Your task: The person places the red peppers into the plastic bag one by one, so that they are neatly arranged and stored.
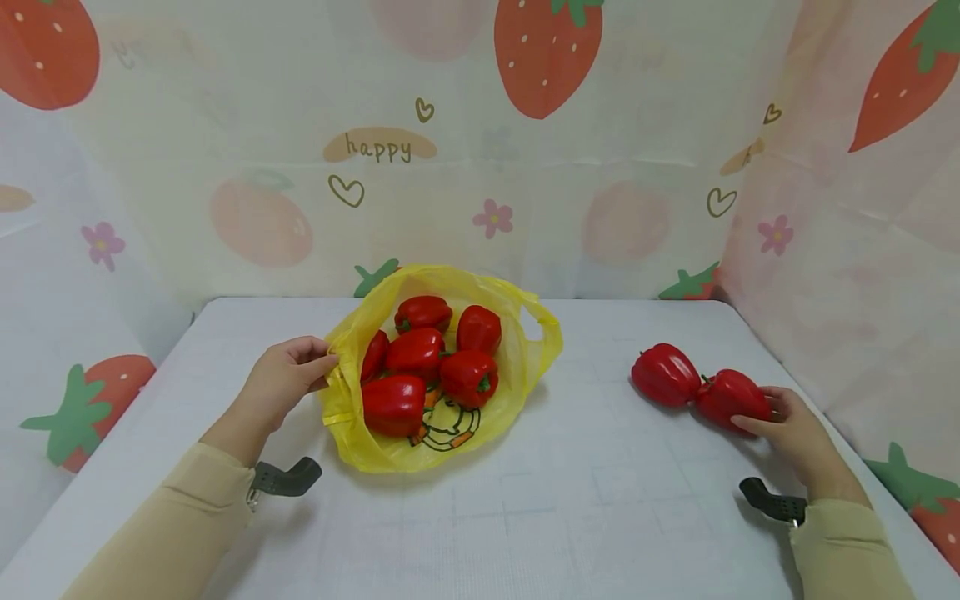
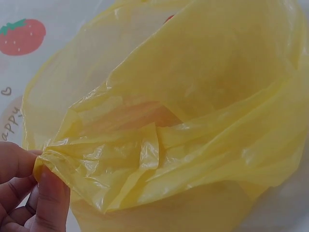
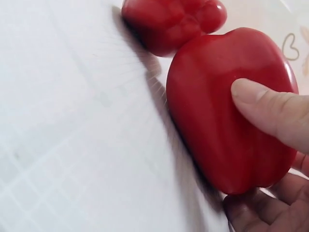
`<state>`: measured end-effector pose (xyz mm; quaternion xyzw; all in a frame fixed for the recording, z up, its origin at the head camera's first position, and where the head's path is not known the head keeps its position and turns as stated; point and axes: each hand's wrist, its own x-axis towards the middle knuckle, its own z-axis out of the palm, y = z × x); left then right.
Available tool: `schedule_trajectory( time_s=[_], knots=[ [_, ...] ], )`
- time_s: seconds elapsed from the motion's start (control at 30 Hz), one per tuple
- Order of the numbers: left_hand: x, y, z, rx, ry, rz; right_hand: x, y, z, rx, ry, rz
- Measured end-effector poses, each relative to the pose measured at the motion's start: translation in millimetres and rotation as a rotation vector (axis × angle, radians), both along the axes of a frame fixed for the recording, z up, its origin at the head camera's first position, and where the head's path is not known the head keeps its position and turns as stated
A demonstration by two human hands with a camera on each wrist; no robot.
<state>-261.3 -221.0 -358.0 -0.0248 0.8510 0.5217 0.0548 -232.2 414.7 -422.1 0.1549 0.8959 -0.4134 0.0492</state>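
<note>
A yellow plastic bag (image 1: 347,433) lies with its mouth toward me, several red bell peppers (image 1: 415,353) inside it. My left hand (image 1: 288,375) pinches the left edge of the bag's mouth between thumb and fingers; the left wrist view shows the gathered plastic (image 2: 96,169) in that pinch. On the right side of the table, my right hand (image 1: 787,425) grips a red bell pepper (image 1: 731,398), its thumb (image 3: 265,106) across one side and the fingers curled at the end. Another red bell pepper (image 1: 666,375) sits against it on the left.
The table (image 1: 555,533) has a white cloth cover. A handle loop (image 1: 551,333) of the bag sticks out to the right. Behind and at both sides hangs a strawberry-patterned curtain (image 1: 450,208). Dark wrist mounts (image 1: 288,477) extend inward from both sleeves.
</note>
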Motion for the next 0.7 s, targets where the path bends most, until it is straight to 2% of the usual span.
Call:
schedule_trajectory(
  time_s=[0.27, 0.43, 0.7],
  knots=[
    [0.9, 0, 1.2, -0.002, -0.009, 0.007, 1.9, 0, -2.0, -0.036, 0.074, -0.045],
    [1.8, 0, 1.3, 0.001, -0.011, 0.004, 4.9, -4, 2.4, -0.077, 0.078, -0.096],
    [0.5, 0, -3.0, 0.009, -0.012, 0.0, 8.7, -7, 8.6, -0.108, 0.093, -0.131]
  ],
)
